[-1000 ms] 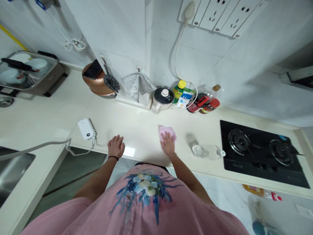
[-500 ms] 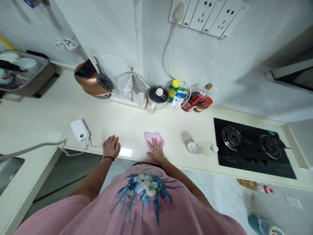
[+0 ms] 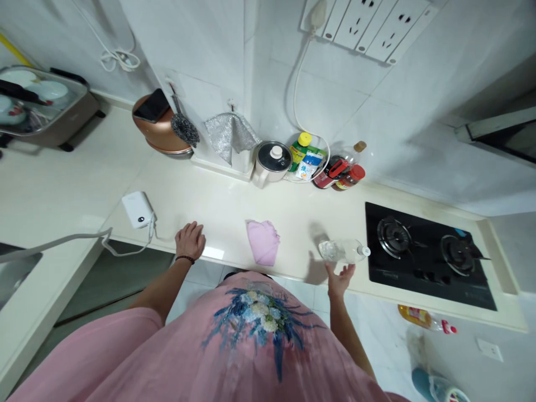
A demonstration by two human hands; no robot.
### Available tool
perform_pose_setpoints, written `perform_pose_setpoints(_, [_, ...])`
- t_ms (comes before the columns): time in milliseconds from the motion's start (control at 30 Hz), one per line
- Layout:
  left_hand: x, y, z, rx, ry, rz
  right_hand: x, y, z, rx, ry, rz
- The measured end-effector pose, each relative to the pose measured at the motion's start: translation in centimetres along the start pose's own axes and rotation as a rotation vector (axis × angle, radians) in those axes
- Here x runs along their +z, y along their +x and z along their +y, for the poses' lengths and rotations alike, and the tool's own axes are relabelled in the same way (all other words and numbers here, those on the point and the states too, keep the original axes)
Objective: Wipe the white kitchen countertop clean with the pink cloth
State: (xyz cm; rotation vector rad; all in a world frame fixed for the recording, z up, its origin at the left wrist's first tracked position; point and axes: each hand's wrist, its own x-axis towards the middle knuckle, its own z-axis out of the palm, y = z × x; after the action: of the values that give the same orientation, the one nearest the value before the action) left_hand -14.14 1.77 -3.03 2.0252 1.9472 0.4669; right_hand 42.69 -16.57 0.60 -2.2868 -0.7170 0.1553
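Note:
A pink cloth lies flat on the cream countertop, near its front edge. To its right stands a clear bottle with a white cap, close to the stove. My right hand is at the near side of this bottle, thumb and fingers apart; nothing is in its grasp. Whether the fingertips touch the bottle I cannot tell. On the left, my left hand rests on the counter's front edge with its fingers stretched out and a dark bracelet at the wrist.
A black two-burner stove is set into the counter at right. Along the wall are a lidded pot, sauce bottles and a copper-coloured pan. A white power bank with a cable sits at left.
My right hand has left the pink cloth and moved right to the clear bottle. The cloth stays on the counter, now uncovered. My left hand remains on the counter edge.

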Motion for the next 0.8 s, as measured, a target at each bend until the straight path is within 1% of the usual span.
perform_pose_setpoints(67, [0.0, 0.0, -0.1, 0.011, 0.003, 0.007, 0.2, 2.6, -0.5, -0.052, -0.003, -0.006])
perform_pose_setpoints(100, [0.0, 0.0, -0.1, 0.015, 0.005, 0.01, 0.5, 3.9, -1.1, -0.055, 0.047, -0.016])
perform_pose_setpoints(200, [0.1, 0.1, -0.2, 0.015, 0.012, 0.018, 1.6, 7.0, -3.0, -0.01, 0.288, -0.03])
perform_pose_setpoints(267, [0.2, 0.2, -0.2, 0.009, 0.011, 0.022, 2.0, 8.4, -4.3, -0.014, 0.317, -0.062])
perform_pose_setpoints(333, [0.3, 0.1, -0.1, 0.006, 0.009, 0.024, 2.2, 9.1, -5.8, -0.108, 0.182, -0.142])
perform_pose_setpoints(400, [0.3, 0.1, -0.2, 0.005, 0.003, 0.026, 2.5, 9.2, -7.6, -0.289, -0.05, -0.259])
perform_pose_setpoints(467, [0.3, 0.0, -0.2, 0.007, -0.007, 0.028, 3.0, 8.6, -9.6, -0.462, -0.284, -0.363])
perform_pose_setpoints(500, [0.4, 0.0, -0.2, 0.007, -0.012, 0.03, 3.3, 8.2, -10.6, -0.515, -0.386, -0.396])
perform_pose_setpoints(533, [0.4, 0.0, -0.2, 0.008, -0.017, 0.031, 3.6, 7.8, -11.4, -0.539, -0.472, -0.412])
perform_pose_setpoints(600, [0.4, 0.0, -0.3, 0.012, -0.025, 0.033, 3.9, 7.3, -12.5, -0.531, -0.591, -0.411])
perform_pose_setpoints(667, [0.4, 0.0, -0.3, 0.016, -0.033, 0.037, 3.9, 7.3, -12.5, -0.487, -0.643, -0.394])
perform_pose_setpoints(733, [0.4, 0.0, -0.3, 0.019, -0.036, 0.039, 3.6, 8.0, -11.5, -0.428, -0.596, -0.375])
perform_pose_setpoints(800, [0.4, 0.0, -0.3, 0.019, -0.028, 0.042, 3.2, 9.1, -10.1, -0.346, -0.432, -0.335])
